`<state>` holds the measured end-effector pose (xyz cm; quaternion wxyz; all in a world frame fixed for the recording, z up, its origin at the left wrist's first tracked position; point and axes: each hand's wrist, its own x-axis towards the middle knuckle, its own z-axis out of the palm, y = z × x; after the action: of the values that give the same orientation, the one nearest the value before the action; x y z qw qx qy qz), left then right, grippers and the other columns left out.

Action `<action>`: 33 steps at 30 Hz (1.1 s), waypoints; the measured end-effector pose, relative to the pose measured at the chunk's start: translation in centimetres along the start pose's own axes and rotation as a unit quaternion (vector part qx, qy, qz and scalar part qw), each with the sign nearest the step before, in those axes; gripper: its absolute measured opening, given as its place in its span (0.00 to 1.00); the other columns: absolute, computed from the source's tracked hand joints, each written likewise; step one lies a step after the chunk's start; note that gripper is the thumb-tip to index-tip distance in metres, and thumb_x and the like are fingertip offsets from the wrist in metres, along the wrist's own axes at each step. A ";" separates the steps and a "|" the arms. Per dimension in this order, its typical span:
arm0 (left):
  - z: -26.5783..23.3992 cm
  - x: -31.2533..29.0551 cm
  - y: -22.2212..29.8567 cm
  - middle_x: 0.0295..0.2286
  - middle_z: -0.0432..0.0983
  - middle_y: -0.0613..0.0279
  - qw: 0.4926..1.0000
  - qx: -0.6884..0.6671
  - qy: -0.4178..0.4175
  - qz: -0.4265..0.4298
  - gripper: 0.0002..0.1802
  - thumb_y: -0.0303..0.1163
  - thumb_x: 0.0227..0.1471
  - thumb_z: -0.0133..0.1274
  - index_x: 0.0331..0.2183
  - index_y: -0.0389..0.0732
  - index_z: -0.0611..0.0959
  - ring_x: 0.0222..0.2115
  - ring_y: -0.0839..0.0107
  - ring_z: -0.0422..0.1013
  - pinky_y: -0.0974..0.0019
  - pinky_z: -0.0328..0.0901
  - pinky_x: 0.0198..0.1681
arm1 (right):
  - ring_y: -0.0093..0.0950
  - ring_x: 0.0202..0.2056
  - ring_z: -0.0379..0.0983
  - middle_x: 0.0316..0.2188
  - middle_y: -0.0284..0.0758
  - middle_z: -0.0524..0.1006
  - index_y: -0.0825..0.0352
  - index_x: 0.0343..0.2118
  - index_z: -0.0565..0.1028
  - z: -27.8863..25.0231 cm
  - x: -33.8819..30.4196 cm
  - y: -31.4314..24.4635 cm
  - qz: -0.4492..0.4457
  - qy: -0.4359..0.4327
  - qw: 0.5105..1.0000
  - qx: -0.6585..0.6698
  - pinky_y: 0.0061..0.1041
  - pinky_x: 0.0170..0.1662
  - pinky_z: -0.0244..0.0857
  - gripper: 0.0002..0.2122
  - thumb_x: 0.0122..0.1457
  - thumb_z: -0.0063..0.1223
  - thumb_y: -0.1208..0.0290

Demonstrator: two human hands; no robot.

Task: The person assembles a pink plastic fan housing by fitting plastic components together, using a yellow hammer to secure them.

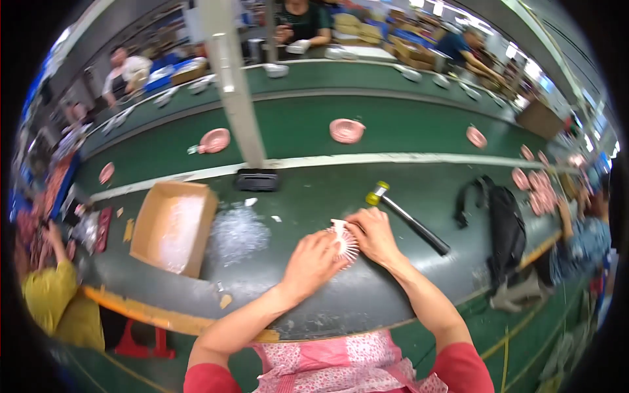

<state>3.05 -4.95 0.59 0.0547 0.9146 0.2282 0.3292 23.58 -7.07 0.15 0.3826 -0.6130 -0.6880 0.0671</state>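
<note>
Near the middle of the green bench, both my hands are closed on a round, ribbed pink-and-white part (345, 247) with a pale tab at its top. My left hand (312, 261) grips its left side, and my right hand (375, 234) has its fingers bent over the upper right. The fingers cover much of the part, so its exact kind is unclear. To the right of my right hand lies a hammer (414, 221) with a yellow head and dark handle. Left of my hands, small clear plastic pieces (240, 234) are heaped on the bench.
A cardboard box (206, 226) holding clear pieces stands left of the heap. A black bag (501, 229) lies at the right. Beyond a metal post (230, 85), pink round parts (346, 130) sit on a green conveyor (288, 128). Other people work on both sides and across.
</note>
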 end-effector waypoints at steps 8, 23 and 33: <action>-0.1 -0.3 0.7 0.47 0.75 0.54 0.999 -0.020 -0.024 0.024 0.26 0.40 0.44 0.66 0.43 0.35 0.80 0.50 0.57 0.70 0.57 0.68 0.51 | 0.36 0.44 0.70 0.33 0.35 0.76 0.66 0.35 0.78 -0.7 -1.3 -0.8 -0.006 0.031 0.999 -0.044 0.36 0.52 0.59 0.04 0.57 0.56 0.75; -0.4 -0.3 1.1 0.47 0.73 0.55 0.999 0.023 -0.018 0.040 0.28 0.39 0.44 0.66 0.45 0.35 0.79 0.49 0.58 0.69 0.57 0.65 0.52 | 0.43 0.42 0.68 0.39 0.44 0.70 0.71 0.47 0.72 -6.8 -3.9 5.1 0.090 -0.006 0.968 -0.233 0.41 0.44 0.65 0.13 0.59 0.48 0.79; -0.8 -0.5 1.1 0.46 0.74 0.56 0.999 0.033 -0.004 0.037 0.27 0.39 0.46 0.65 0.45 0.35 0.79 0.48 0.60 0.70 0.57 0.64 0.52 | 0.42 0.27 0.75 0.29 0.41 0.73 0.63 0.53 0.73 -7.1 -3.0 -5.1 -0.018 -0.064 0.982 -0.176 0.37 0.29 0.70 0.15 0.63 0.51 0.70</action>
<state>2.66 -6.18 1.23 0.0132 0.9251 0.2044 0.3199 23.74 -13.64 6.67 0.2251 -0.6530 -0.7227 -0.0231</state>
